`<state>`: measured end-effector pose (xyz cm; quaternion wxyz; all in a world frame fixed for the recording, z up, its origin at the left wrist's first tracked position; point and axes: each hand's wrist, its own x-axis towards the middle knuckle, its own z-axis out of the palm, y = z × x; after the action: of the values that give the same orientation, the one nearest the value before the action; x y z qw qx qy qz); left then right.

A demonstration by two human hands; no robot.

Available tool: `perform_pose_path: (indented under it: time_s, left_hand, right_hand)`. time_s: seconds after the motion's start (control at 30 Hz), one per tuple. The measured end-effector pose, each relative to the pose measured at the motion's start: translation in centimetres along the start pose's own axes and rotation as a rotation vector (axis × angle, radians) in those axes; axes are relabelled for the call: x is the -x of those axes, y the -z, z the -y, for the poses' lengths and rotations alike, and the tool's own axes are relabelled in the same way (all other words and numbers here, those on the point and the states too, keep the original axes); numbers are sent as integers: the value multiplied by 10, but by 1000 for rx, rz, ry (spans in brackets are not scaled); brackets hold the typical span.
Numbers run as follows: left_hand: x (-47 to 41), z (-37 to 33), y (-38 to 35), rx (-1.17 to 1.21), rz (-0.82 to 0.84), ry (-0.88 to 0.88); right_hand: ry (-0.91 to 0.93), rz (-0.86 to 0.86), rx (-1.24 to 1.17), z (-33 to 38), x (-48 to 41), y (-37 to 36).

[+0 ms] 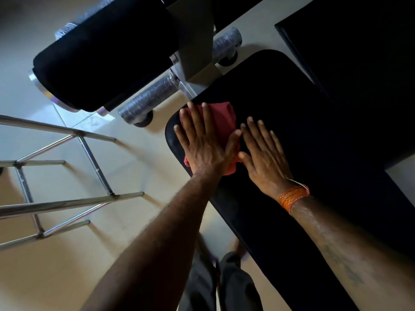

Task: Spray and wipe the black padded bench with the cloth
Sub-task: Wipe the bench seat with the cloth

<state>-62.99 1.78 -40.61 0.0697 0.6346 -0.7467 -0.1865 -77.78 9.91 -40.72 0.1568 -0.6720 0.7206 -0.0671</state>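
The black padded bench (303, 135) runs from the frame's middle to the lower right. A red cloth (224, 117) lies near the bench's far left end. My left hand (203, 147) presses flat on the cloth with straight, spread fingers. My right hand (263, 156) lies flat on the bare padding just right of the cloth, its thumb at the cloth's edge; an orange thread band circles its wrist. No spray bottle is in view.
A black padded roller (101, 55) on a grey frame post (197, 52) stands beyond the bench end, with plastic-wrapped bars (148, 102) below it. A chrome rack (67, 176) stands on the tiled floor at the left. Another dark pad (359, 41) fills the upper right.
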Motion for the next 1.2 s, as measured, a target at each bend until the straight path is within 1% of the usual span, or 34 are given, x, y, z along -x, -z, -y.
perform_pose_path:
  time_s: [0.13,0.23,0.3,0.37,0.43,0.47,0.5,0.53,0.6,0.63,0.67,0.73,0.77,0.8,0.83,0.87,0.9,0.93,0.97,1.03,1.13,1.17,1.2]
  left_hand:
    - [-7,16,-3,-139,-59,-150]
    - [17,27,-4,-133,-68,-220]
    - [20,33,-1,-114,-41,-211]
    - [-3,33,5,-115,-73,-137]
    - [-30,25,10,-76,-126,50]
    - [-29,22,10,-67,-152,103]
    - [-19,22,10,-70,-157,94]
    - [-2,25,6,-70,-146,46]
    - [27,32,4,-58,-72,-19]
    - [26,36,5,-47,-48,-23]
    - [16,36,6,-30,-41,20]
    - [-13,27,12,10,-44,232]
    - [-21,24,13,10,-51,293]
    - [-17,23,12,0,-72,274]
    - [-2,25,9,-21,-89,179]
    - [19,29,6,-38,-79,46]
    - [43,33,3,-50,-47,-89]
    - [64,39,3,-59,7,-184]
    - [75,46,2,-76,54,-231]
    - [62,45,1,-105,59,-234]
    - [17,26,3,-109,22,-91]
    - [11,23,3,-106,18,-83]
    - [15,22,1,-108,15,-129]
  right_hand:
    - [5,9,3,1,-1,0]
    - [-3,11,30,1,1,-2]
    - [-9,7,48,2,0,-2]
    - [-11,3,55,4,0,-2]
    - [-17,-6,58,4,-1,-4]
    - [-19,-4,54,4,-1,-5]
    - [-21,-1,44,5,-1,-6]
    - [-27,3,33,6,-1,-7]
    - [-38,11,27,7,1,-6]
    - [-41,13,25,7,1,-6]
    - [-40,14,23,7,1,-6]
    - [-46,15,20,8,2,-8]
    - [-57,13,20,9,2,-9]
    - [-66,12,16,9,2,-9]
    - [-70,13,5,11,2,-8]
    - [-73,17,-11,13,3,-8]
    - [-77,23,-29,14,5,-7]
    - [-83,27,-43,15,9,-7]
    - [-90,28,-53,16,15,-7]
    - [-91,24,-41,17,28,-9]
    - [-51,24,10,12,37,-14]
    - [-46,23,18,11,38,-14]
    - [-52,24,11,10,40,-13]
